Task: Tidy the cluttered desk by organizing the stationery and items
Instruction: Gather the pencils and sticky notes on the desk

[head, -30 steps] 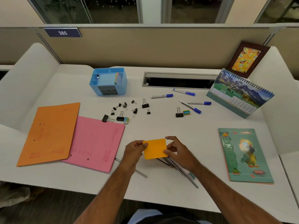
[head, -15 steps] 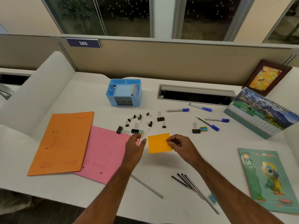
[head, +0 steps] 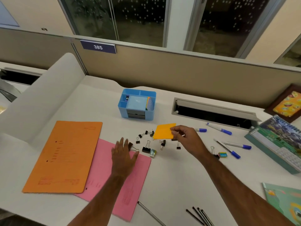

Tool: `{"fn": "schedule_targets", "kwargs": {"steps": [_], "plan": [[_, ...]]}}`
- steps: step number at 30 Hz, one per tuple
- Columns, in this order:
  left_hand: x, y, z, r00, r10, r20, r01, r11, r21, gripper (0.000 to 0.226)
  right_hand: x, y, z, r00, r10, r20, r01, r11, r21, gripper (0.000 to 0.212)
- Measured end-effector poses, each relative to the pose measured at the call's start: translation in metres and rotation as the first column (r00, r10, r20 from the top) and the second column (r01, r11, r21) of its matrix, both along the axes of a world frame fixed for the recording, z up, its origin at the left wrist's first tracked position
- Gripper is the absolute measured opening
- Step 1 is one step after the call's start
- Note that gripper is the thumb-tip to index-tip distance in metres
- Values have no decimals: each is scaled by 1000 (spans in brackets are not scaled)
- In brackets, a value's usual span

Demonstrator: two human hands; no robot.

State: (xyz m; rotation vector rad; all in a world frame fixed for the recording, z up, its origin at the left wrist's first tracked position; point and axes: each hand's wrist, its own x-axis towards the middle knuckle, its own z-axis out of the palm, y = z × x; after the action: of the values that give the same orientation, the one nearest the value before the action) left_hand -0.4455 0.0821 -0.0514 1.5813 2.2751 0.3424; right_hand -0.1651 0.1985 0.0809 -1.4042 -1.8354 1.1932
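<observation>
My right hand (head: 184,137) pinches an orange sticky-note pad (head: 163,131) by its right edge and holds it above several black binder clips (head: 146,148). Behind it stands a blue desk organizer (head: 137,104) with papers in one compartment. My left hand (head: 123,154) lies flat with straight fingers over the top corner of the pink folder (head: 118,180), holding nothing. An orange folder (head: 65,155) lies to the left, overlapping the pink one.
Blue-capped markers (head: 219,129) and pens (head: 228,149) lie right of the clips, with small erasers (head: 222,154). A desk calendar (head: 276,142), a picture frame (head: 286,103) and a green notebook (head: 286,203) are on the right. Thin dark pencils (head: 199,216) lie near the front edge. A cable slot (head: 211,110) opens at the back.
My right hand carried the orange pad away from me toward the blue organizer. My left hand let go of the pad and moved left onto the pink folder. The head view tilted up.
</observation>
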Motion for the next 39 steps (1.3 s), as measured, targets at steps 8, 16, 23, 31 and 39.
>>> {"fn": "schedule_targets", "kwargs": {"steps": [8, 16, 23, 31, 39], "plan": [[-12, 16, -13, 1000, -17, 5, 17, 1000, 18, 83, -54, 78, 20, 996, 59, 73, -70, 985, 160, 15], [-17, 17, -27, 999, -26, -31, 28, 998, 62, 82, -96, 143, 31, 955, 83, 284, -174, 934, 313, 21], [-17, 15, -30, 999, -20, -32, 22, 998, 52, 83, -115, 172, 25, 854, 136, 502, -300, 917, 264, 29], [-16, 17, -31, 999, -19, -33, 20, 999, 32, 85, -130, 169, 12, 839, 203, 505, -340, 919, 197, 31], [-18, 19, -27, 1000, -13, -1, 13, 1000, 13, 83, -91, 129, -9, 916, 91, 392, -174, 967, 183, 23]]}}
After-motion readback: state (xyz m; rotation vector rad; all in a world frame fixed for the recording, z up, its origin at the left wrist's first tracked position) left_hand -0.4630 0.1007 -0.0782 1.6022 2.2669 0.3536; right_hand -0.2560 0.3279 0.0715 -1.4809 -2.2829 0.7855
